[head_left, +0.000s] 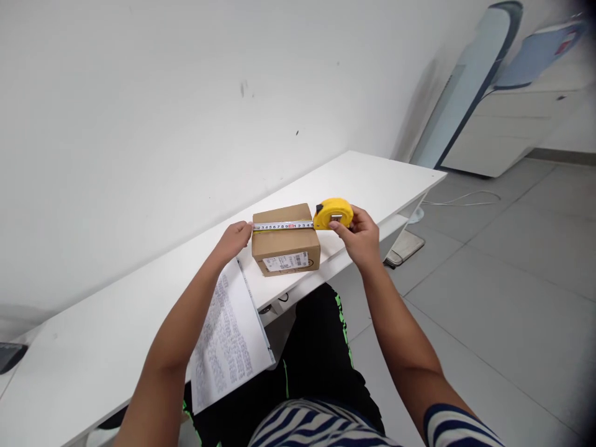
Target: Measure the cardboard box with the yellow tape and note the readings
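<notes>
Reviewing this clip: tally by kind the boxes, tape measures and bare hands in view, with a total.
Box: 1
Tape measure: 1
Bare hands: 2 (left hand, right hand)
Total: 4

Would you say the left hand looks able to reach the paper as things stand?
Probably yes: the paper lies close to the left hand, with nothing seen resting on it, though that hand would likely first need to release the tape blade.
</notes>
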`<act>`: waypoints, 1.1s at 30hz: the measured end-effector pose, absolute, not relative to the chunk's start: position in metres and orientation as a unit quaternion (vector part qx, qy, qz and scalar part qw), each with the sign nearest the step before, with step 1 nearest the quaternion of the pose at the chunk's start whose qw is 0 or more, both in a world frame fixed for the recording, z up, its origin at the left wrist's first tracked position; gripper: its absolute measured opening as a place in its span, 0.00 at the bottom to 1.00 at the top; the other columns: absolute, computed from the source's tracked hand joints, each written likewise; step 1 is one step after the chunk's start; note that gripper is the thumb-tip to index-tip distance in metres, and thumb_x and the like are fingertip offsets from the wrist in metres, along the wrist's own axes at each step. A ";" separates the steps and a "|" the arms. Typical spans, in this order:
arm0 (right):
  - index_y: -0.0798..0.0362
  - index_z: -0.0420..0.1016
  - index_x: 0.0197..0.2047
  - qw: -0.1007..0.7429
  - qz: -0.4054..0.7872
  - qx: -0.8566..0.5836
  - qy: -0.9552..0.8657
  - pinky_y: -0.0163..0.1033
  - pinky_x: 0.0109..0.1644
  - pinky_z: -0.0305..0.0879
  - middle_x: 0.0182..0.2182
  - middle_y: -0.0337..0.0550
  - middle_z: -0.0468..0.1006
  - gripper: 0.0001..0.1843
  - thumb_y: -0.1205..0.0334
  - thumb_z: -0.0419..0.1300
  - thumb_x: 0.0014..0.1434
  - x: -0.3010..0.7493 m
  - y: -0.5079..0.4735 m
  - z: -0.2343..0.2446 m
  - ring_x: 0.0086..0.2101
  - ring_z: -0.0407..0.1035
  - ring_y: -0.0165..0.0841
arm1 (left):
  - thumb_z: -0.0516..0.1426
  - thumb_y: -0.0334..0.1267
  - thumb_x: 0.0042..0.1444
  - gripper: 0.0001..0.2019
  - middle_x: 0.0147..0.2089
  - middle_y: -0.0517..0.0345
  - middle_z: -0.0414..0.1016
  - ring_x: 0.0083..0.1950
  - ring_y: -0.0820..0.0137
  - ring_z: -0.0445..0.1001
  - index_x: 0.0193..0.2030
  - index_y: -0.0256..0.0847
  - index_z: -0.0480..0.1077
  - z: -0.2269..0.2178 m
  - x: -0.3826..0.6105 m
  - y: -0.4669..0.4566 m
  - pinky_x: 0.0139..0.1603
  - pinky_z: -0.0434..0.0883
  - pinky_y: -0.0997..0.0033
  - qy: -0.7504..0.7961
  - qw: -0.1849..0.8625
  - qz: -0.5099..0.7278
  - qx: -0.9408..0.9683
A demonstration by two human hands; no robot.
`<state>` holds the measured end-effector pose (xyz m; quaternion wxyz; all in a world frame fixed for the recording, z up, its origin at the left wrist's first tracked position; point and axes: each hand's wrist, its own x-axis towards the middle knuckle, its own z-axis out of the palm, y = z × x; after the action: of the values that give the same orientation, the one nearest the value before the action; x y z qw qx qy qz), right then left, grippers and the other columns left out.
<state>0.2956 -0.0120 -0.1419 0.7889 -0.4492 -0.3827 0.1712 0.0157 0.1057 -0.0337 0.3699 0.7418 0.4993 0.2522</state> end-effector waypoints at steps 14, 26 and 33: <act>0.43 0.63 0.54 0.826 0.096 -0.385 -0.400 0.39 0.42 0.80 0.44 0.41 0.74 0.34 0.35 0.72 0.56 0.227 -0.049 -0.120 0.40 0.77 0.33 | 0.53 0.68 0.66 0.30 0.35 0.53 0.78 0.36 0.68 0.73 0.39 0.40 0.77 0.016 0.054 0.028 0.42 0.71 0.66 0.365 0.439 0.250 0.782; 0.40 0.60 0.53 0.816 -0.102 -0.362 -0.439 0.57 0.53 0.84 0.61 0.54 0.79 0.31 0.57 0.76 0.56 0.177 -0.098 -0.116 0.56 0.81 0.48 | 0.66 0.48 0.59 0.19 0.22 0.65 0.58 0.25 0.77 0.58 0.26 0.41 0.65 0.019 0.103 0.042 0.31 0.64 0.71 0.297 0.638 0.178 0.688; 0.40 0.62 0.61 0.820 -0.091 -0.378 -0.420 0.50 0.47 0.87 0.63 0.57 0.80 0.36 0.67 0.75 0.56 0.133 -0.109 -0.134 0.56 0.82 0.47 | 0.55 0.41 0.67 0.16 0.30 0.58 0.64 0.32 0.71 0.62 0.28 0.43 0.59 0.007 0.152 0.131 0.38 0.62 0.65 0.413 0.353 0.261 0.798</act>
<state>0.1331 -0.1092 -0.1344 0.8200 -0.3784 -0.4197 -0.0913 0.1517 0.1314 0.0068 0.3531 0.7980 0.4126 0.2612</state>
